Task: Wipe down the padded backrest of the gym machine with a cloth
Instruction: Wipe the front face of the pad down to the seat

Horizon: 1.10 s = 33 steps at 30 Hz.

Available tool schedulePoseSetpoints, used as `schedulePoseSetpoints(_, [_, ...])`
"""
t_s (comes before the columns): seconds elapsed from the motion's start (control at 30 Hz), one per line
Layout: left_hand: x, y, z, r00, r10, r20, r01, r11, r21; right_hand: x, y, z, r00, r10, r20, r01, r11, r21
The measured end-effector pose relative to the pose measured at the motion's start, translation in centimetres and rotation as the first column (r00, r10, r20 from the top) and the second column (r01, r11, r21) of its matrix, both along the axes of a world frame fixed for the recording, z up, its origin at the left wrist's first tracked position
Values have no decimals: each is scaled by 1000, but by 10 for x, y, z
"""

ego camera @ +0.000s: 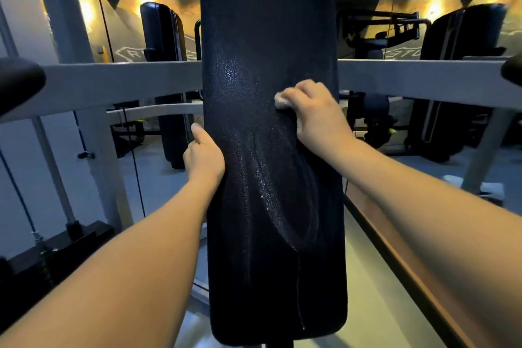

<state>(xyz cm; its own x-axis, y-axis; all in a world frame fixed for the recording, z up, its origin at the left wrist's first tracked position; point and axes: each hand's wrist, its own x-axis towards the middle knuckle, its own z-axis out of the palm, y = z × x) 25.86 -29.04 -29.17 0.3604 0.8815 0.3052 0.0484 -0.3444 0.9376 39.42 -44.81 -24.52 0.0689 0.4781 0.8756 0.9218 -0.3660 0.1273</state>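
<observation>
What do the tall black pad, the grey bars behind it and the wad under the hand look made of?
The padded backrest looks like vinyl or faux leather over foam: pebbled grain, sheen, creases, a split low down. The grey bars are probably painted steel: flat, matte faces. The cloth in the right hand seems soft pale fabric, bunched; weave unreadable.

The pale crumpled cloth [281, 101] was almost wholly hidden under the curled fingers of the right grip [313, 110]; only a small wad showed at the fingertips. The fingers of the left grip [204, 155] went behind the left edge of the tall black padded backrest [268, 192], leaving only the thumb in sight. The backrest's top was cut off by the upper edge. Both forearms ran out at the lower corners. White lettering [134, 54] on the wall behind was blurred, partly covered and unreadable.
</observation>
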Motion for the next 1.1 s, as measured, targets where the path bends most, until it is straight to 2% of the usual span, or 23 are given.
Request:
schedulePoseSetpoints(0.07, [0,0,0,1000,-5,2,5,1000,-5,-5,-14,-12,999,47,16,-44,985,-164])
schedulePoseSetpoints(0.13, [0,2,0,1000,-10,-2,10,1000,-12,-5,-22,7,997,69,-21,-71,973,-220])
schedulePoseSetpoints(0.17, [1,3,0,1000,-12,0,12,1000,-20,-4,-23,22,997,55,-54,-64,984,-168])
schedulePoseSetpoints(0.23, [2,5,-1,1000,-10,5,10,999,-37,2,-21,50,989,2,-151,4,999,36])
schedulePoseSetpoints(0.3, [3,6,-2,1000,-6,7,7,999,-33,9,-17,65,965,-147,-218,191,962,194])
schedulePoseSetpoints(0.37, [4,7,-2,1000,-9,12,10,1000,-25,13,-13,62,930,-300,-212,345,911,226])
schedulePoseSetpoints(0.4, [4,7,-2,1000,-12,12,13,1000,-22,13,-11,58,925,-327,-191,367,899,237])
schedulePoseSetpoints(0.53, [5,11,-4,1000,-18,11,18,1000,-16,12,-4,34,969,-214,-123,238,942,238])
schedulePoseSetpoints(0.63, [5,11,-4,1000,-21,16,21,1000,-1,20,-3,43,986,-158,-52,166,949,269])
schedulePoseSetpoints(0.8, [5,12,-4,1000,-3,20,3,1000,11,32,16,76,977,-166,-133,199,931,306])
schedulePoseSetpoints(0.87, [5,10,-3,1000,1,16,-1,1000,4,30,22,61,985,-147,-91,168,938,304])
schedulePoseSetpoints(1.0, [4,7,-3,1000,3,-8,-3,1000,0,10,19,-9,999,-20,40,12,979,206])
schedulePoseSetpoints(1.1, [2,5,-1,1000,-1,-13,1,1000,7,-2,4,-39,992,66,108,-72,996,51])
